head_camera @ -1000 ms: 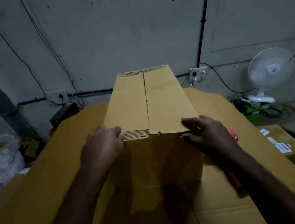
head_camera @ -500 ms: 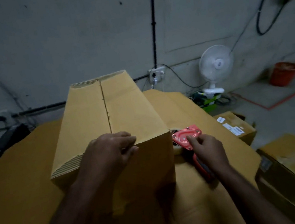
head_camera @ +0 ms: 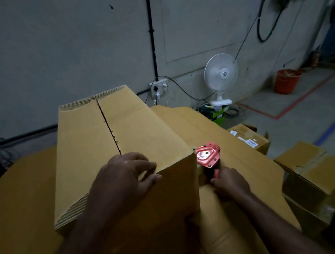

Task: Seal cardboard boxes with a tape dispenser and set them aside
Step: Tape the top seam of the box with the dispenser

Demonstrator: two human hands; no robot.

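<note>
A tall brown cardboard box [head_camera: 141,128] stands on a work surface covered with flat cardboard [head_camera: 15,202], its two top flaps meeting along a centre seam. My left hand [head_camera: 122,180] rests on the near edge of the top, fingers lying across the flaps by the seam. Just right of the box's near right corner lies a red tape dispenser [head_camera: 208,155]. My right hand [head_camera: 230,182] grips its handle, low beside the box wall. The handle is mostly hidden by my fingers.
Several cardboard boxes [head_camera: 311,173] stand on the floor at right, one with white labels [head_camera: 247,137]. A white fan [head_camera: 220,76] and a wall socket [head_camera: 159,87] with cables are behind. An orange bucket [head_camera: 287,81] sits far right by red floor lines.
My right hand left the box top, went to the dispenser and closed on its handle. My left hand slid to the middle of the near edge. The view swung right.
</note>
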